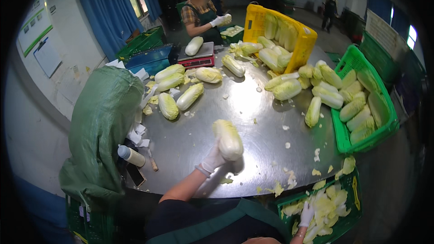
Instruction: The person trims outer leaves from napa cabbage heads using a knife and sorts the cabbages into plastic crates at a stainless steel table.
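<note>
My gloved left hand (215, 157) grips a trimmed napa cabbage (228, 139) from the side, holding it over the steel table (203, 132). Down at the lower right, my gloved right hand (307, 214) is among loose cabbage leaves (330, 203) in a dark green plastic crate (351, 215). Its fingers are hard to make out, so whether it holds a leaf is unclear. Leaf scraps (290, 179) lie on the table between the hands. Several whole cabbages (190, 96) rest farther back on the left.
A tipped yellow crate (305, 45) and a bright green crate (366, 142) hold cabbages. One cabbage (194, 46) lies on a red scale (196, 61). Left: a green woven sack (101, 125), bottle (132, 156), phone (135, 175), wooden-handled knife (153, 164). Across stands a co-worker (203, 17).
</note>
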The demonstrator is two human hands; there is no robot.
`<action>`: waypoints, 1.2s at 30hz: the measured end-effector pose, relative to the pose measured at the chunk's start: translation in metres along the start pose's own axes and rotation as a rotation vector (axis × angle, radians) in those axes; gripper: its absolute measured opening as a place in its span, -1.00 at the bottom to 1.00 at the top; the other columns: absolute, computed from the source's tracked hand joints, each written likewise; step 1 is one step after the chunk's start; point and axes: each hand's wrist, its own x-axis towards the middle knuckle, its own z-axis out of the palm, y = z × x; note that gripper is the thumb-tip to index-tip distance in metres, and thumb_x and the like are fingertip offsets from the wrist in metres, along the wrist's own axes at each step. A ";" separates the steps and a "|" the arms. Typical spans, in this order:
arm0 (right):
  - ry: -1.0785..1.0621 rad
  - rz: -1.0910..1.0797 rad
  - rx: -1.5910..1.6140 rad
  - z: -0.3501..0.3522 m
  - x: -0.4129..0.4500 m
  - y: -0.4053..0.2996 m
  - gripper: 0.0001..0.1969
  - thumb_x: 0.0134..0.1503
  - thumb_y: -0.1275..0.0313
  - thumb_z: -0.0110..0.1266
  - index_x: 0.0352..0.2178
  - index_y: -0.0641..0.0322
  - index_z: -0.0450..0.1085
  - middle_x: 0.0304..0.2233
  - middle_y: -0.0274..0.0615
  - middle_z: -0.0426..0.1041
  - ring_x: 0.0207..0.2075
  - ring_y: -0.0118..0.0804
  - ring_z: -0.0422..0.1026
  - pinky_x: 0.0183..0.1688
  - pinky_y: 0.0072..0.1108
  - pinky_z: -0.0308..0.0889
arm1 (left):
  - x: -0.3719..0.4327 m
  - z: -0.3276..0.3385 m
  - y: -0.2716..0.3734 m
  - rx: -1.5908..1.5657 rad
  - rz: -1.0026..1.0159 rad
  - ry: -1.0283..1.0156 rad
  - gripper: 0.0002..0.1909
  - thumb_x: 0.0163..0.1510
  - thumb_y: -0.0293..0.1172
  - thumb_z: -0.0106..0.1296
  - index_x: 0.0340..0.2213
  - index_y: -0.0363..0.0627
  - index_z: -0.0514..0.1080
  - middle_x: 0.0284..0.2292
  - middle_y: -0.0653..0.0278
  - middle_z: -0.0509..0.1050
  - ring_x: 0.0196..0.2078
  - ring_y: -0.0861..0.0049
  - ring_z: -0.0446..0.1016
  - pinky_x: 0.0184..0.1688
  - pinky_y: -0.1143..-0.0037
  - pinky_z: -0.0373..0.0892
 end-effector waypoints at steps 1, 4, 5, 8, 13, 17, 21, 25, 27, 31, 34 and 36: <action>-0.055 0.099 0.052 -0.004 -0.004 0.004 -0.69 0.14 0.24 -0.04 -0.37 0.36 0.37 -0.61 -0.12 0.41 -0.58 -0.27 0.39 -0.51 -0.44 0.25 | -0.001 -0.007 0.018 0.060 0.021 0.050 -0.24 0.03 0.23 -0.10 0.11 -0.03 0.13 0.06 0.20 0.25 0.09 0.32 0.26 0.12 0.22 0.22; -0.067 0.387 0.344 -0.002 -0.002 0.027 -0.73 0.15 0.26 -0.05 -0.41 0.30 0.38 -0.70 -0.26 0.34 -0.73 -0.45 0.27 -0.67 -0.55 0.16 | 0.027 -0.046 0.084 0.216 0.236 0.101 -0.27 0.07 0.20 -0.14 0.11 -0.05 0.13 0.04 0.21 0.29 0.07 0.33 0.28 0.12 0.28 0.24; -0.074 0.394 0.391 0.000 0.000 0.032 -0.73 0.16 0.26 -0.05 -0.43 0.28 0.37 -0.71 -0.27 0.33 -0.75 -0.46 0.24 -0.69 -0.57 0.14 | 0.038 -0.057 0.112 0.263 0.303 0.112 -0.29 0.08 0.19 -0.15 0.10 -0.04 0.13 0.03 0.21 0.30 0.06 0.34 0.30 0.12 0.30 0.24; -0.072 0.344 0.456 0.016 0.022 0.046 -0.79 0.15 0.30 -0.03 -0.43 0.24 0.36 -0.75 -0.32 0.29 -0.81 -0.50 0.18 -0.77 -0.65 0.08 | 0.062 -0.106 0.202 0.231 0.473 0.224 -0.26 0.06 0.22 -0.15 0.11 -0.03 0.11 0.05 0.21 0.28 0.06 0.31 0.29 0.09 0.30 0.27; -0.151 0.343 0.425 0.002 0.060 -0.029 -0.81 0.10 0.36 0.04 -0.31 0.26 0.37 -0.72 -0.33 0.32 -0.79 -0.54 0.21 -0.74 -0.69 0.11 | 0.110 -0.104 0.220 0.345 0.600 0.419 -0.23 0.07 0.14 -0.09 0.18 0.05 -0.03 0.06 -0.05 0.22 0.07 0.22 0.28 0.03 0.33 0.28; -0.180 0.269 0.476 0.006 0.135 -0.087 -0.84 0.11 0.36 0.04 -0.33 0.22 0.38 -0.70 -0.32 0.34 -0.77 -0.55 0.25 -0.72 -0.71 0.14 | 0.136 -0.062 0.114 1.081 0.217 0.414 -0.30 0.06 0.04 -0.01 0.09 -0.18 0.18 0.08 0.03 0.23 0.04 0.24 0.31 0.09 0.41 0.21; -0.313 0.155 0.567 0.050 0.214 -0.175 -0.83 0.11 0.34 0.05 -0.32 0.21 0.37 -0.66 -0.29 0.39 -0.75 -0.57 0.24 -0.70 -0.72 0.15 | 0.165 -0.136 0.053 2.066 0.510 0.424 -0.29 0.02 -0.05 0.02 0.09 -0.27 0.17 0.11 -0.12 0.15 0.18 0.01 0.09 0.20 0.27 0.01; -0.431 0.130 0.593 0.112 0.279 -0.249 -0.77 0.10 0.23 0.07 -0.33 0.16 0.33 -0.55 -0.24 0.47 -0.74 -0.59 0.23 -0.70 -0.73 0.15 | 0.186 -0.083 -0.036 2.144 0.434 0.215 -0.22 -0.01 0.02 0.02 0.07 -0.35 0.14 0.15 -0.22 0.02 0.23 -0.09 -0.10 0.24 0.15 -0.14; -0.463 0.104 0.657 0.151 0.308 -0.292 -0.69 0.08 0.14 0.09 -0.32 0.12 0.30 -0.51 -0.20 0.49 -0.74 -0.59 0.23 -0.70 -0.73 0.14 | 0.193 -0.069 -0.077 2.012 0.481 -0.222 -0.26 -0.01 0.05 0.01 0.07 -0.23 0.18 0.16 -0.13 0.05 0.23 -0.08 -0.09 0.23 0.12 -0.13; -0.431 0.266 0.886 0.232 0.357 -0.354 -0.54 0.00 0.03 0.16 -0.28 0.16 0.24 -0.52 -0.18 0.45 -0.74 -0.53 0.23 -0.73 -0.68 0.14 | 0.186 -0.033 -0.121 2.114 0.362 -0.506 -0.35 0.00 0.04 -0.02 0.08 0.02 0.21 0.16 0.08 0.11 0.24 0.02 -0.05 0.23 0.13 -0.11; -0.191 0.351 0.944 0.287 0.377 -0.390 -0.27 -0.13 0.03 0.28 -0.06 0.25 0.15 -0.43 -0.13 0.42 -0.74 -0.47 0.23 -0.74 -0.63 0.16 | 0.181 -0.030 -0.122 2.152 0.385 -0.476 -0.36 0.01 0.05 -0.04 0.09 0.07 0.21 0.16 0.11 0.12 0.24 0.04 -0.05 0.23 0.12 -0.12; 0.046 0.317 0.805 0.323 0.399 -0.388 -0.04 -0.22 0.07 0.35 0.08 0.29 -0.02 -0.36 -0.10 0.40 -0.74 -0.45 0.24 -0.75 -0.61 0.17 | 0.184 -0.027 -0.125 2.153 0.390 -0.486 -0.36 0.02 0.06 -0.07 0.09 0.07 0.21 0.16 0.12 0.13 0.25 0.05 -0.06 0.23 0.11 -0.13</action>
